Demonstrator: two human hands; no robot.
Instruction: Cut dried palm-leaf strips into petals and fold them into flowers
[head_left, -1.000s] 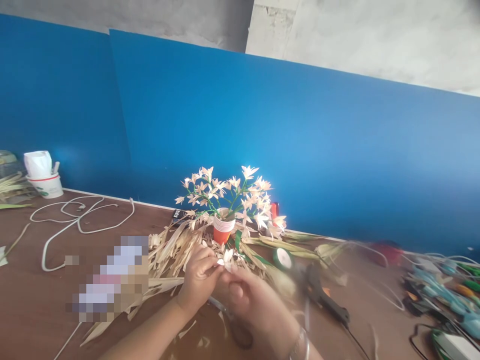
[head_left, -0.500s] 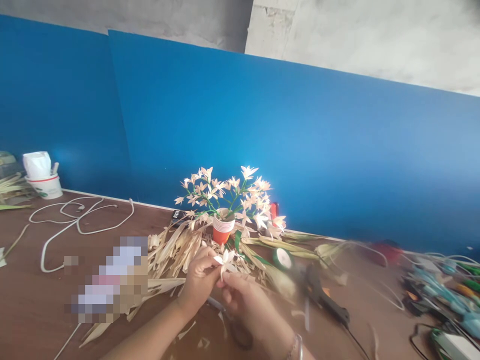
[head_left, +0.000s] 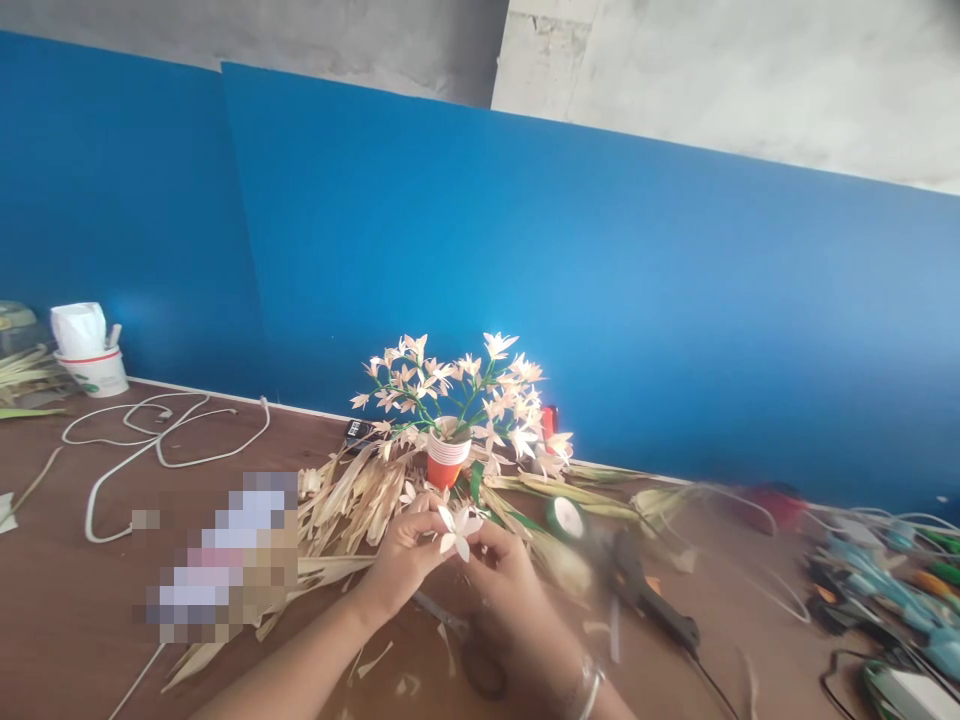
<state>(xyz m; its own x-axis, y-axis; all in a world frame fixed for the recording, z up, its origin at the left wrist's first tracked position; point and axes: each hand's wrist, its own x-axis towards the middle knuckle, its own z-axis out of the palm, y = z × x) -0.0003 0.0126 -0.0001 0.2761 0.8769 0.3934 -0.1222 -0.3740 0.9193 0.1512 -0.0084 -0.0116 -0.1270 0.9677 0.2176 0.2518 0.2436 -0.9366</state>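
Note:
A pale husk flower (head_left: 457, 532) with several pointed petals is held between my two hands, low in the middle of the view. My left hand (head_left: 409, 550) pinches it from the left. From the right, the fingers of my right hand (head_left: 499, 570) close on its other side. The flower's base is hidden by my fingers. Just beyond stands an orange and white paper cup (head_left: 448, 460) with green stems and many similar flowers (head_left: 510, 385) in it. Dry corn husks (head_left: 367, 500) lie around the cup. Below my hands lies a pair of scissors (head_left: 480, 650), partly covered.
On the right lie a black glue gun (head_left: 649, 590) with a cord and a roll of green tape (head_left: 565, 518). A white cable (head_left: 161, 440) and a white tub (head_left: 94, 370) are at the left. A blue partition (head_left: 450, 250) stands behind the table.
The flower has turned, its petals now facing me more. My right hand's fingers have moved up around its right side, and my left hand has shifted slightly.

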